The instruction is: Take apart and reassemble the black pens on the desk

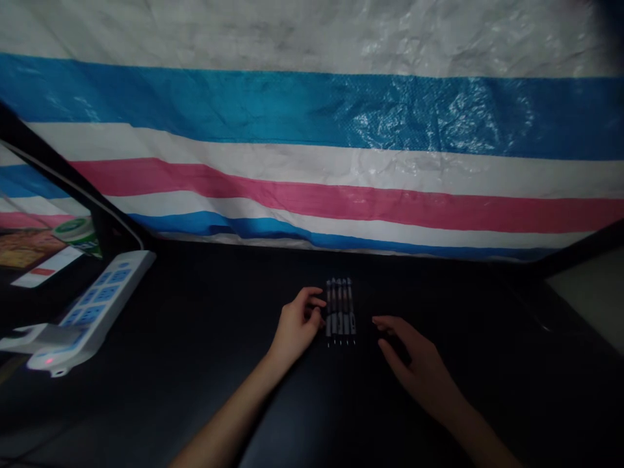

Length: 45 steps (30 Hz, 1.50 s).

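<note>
Several dark pens [340, 312] lie side by side in a neat row on the black table [195, 364], tips toward me. My left hand [296, 325] rests just left of the row, fingers loosely curled and touching the nearest pen, holding nothing. My right hand [414, 361] lies flat on the table to the right of the pens, fingers stretched out toward them with a small gap between.
A white and blue power strip [92, 309] with a red light lies at the left edge. Behind it stand a green-lidded container [78, 233] and a card. A striped blue, pink and white tarp [341, 130] hangs across the back.
</note>
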### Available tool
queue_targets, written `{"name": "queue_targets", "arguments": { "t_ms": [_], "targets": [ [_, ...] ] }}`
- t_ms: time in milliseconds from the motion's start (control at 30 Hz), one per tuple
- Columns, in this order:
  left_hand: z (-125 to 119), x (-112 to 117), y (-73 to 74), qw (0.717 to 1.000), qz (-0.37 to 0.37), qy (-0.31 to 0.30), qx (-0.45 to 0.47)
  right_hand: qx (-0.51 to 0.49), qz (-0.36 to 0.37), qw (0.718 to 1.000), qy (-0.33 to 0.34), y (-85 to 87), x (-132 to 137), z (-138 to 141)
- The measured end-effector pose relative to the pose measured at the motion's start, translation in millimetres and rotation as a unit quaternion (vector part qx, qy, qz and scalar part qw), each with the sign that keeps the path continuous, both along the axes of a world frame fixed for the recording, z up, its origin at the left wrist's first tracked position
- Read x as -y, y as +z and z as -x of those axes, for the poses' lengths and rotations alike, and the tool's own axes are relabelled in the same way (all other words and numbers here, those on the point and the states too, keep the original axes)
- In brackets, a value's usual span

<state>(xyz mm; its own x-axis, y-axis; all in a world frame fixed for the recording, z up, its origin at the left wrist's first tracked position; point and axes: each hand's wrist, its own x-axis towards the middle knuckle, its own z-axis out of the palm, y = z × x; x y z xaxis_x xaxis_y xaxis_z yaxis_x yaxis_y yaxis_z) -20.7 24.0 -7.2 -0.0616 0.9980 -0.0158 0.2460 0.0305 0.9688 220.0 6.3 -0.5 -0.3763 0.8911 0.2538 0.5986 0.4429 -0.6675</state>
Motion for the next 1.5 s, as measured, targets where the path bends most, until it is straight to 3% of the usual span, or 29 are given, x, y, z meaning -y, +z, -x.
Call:
{"name": "queue_targets", "arguments": {
  "t_ms": [167,433,600,733,1067,1500],
  "targets": [
    [-8,3,0.4,0.998,0.016,-0.037,0.051,0.014,-0.014,1.0,0.014,-2.3,-1,0],
    [-19,7,1.4,0.99,-0.053,-0.129,0.006,0.008,-0.015,1.0,-0.016,-1.1,-8,-4],
    [-22,14,8.3,0.967,-0.132,-0.187,-0.11,-0.005,-0.008,0.999,-0.038,-3.4,-16,-10],
    [-22,17,10.5,0.941,-0.153,-0.233,-0.191,-0.014,-0.008,0.999,-0.03,-3.0,-21,-13],
    [-22,14,-0.9,0.915,-0.191,-0.241,-0.262,-0.038,-0.009,0.999,0.007,-7.0,-25,-7],
    [-21,14,7.2,0.909,-0.198,-0.249,-0.267,-0.1,-0.128,0.979,-0.12,3.2,-22,-12]
  ]
}}
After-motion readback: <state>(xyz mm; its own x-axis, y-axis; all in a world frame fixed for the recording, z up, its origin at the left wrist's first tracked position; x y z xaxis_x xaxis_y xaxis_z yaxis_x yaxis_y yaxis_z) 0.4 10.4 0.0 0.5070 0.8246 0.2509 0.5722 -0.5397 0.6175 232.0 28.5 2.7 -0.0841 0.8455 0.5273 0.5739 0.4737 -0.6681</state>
